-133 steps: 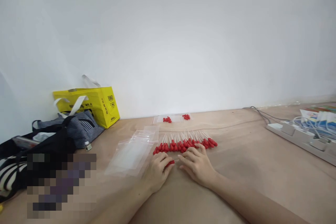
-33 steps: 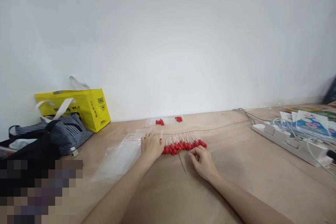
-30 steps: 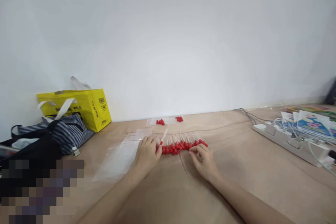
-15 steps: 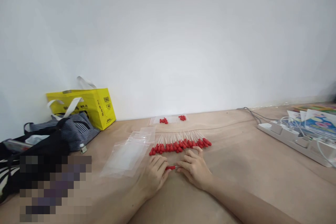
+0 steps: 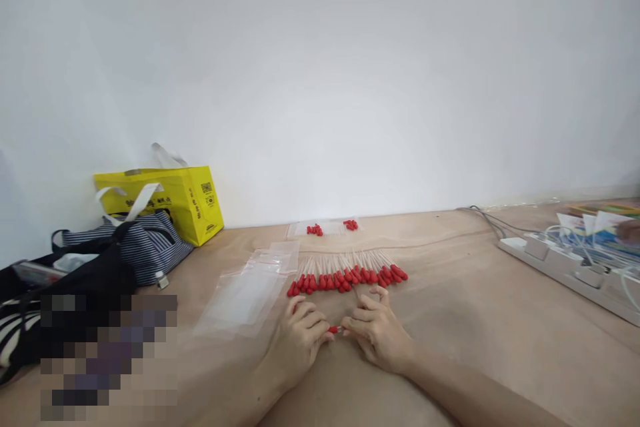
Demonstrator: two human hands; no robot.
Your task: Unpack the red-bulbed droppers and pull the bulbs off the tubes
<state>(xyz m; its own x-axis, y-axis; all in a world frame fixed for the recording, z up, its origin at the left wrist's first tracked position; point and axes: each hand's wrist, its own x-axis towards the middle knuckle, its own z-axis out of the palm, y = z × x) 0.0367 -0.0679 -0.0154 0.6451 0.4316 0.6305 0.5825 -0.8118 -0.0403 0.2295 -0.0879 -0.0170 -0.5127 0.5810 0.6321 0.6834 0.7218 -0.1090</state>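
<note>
Between my hands, low over the table, is a dropper (image 5: pixel 334 329) with a red rubber bulb and a thin pale stem, lying sideways. My left hand (image 5: pixel 299 339) pinches the red bulb and covers most of it. The fingers of my right hand (image 5: pixel 379 332) close around the stem, which is mostly hidden. Just beyond both hands, several droppers (image 5: pixel 345 279) lie side by side in a row, red bulbs toward me and pale stems pointing to the wall.
Clear plastic bags (image 5: pixel 245 293) overlap left of the row. By the wall lies a clear bag with more red-bulbed droppers (image 5: pixel 315 230). Left stand a yellow bag (image 5: pixel 205 207), a striped bag (image 5: pixel 155 247) and a black bag (image 5: pixel 100 287). A power strip (image 5: pixel 565 273) with cables is at right.
My left hand has shifted slightly right and covers more of the red bulb. The fingers of my right hand have drawn in closer to it. The view has shifted a little.
</note>
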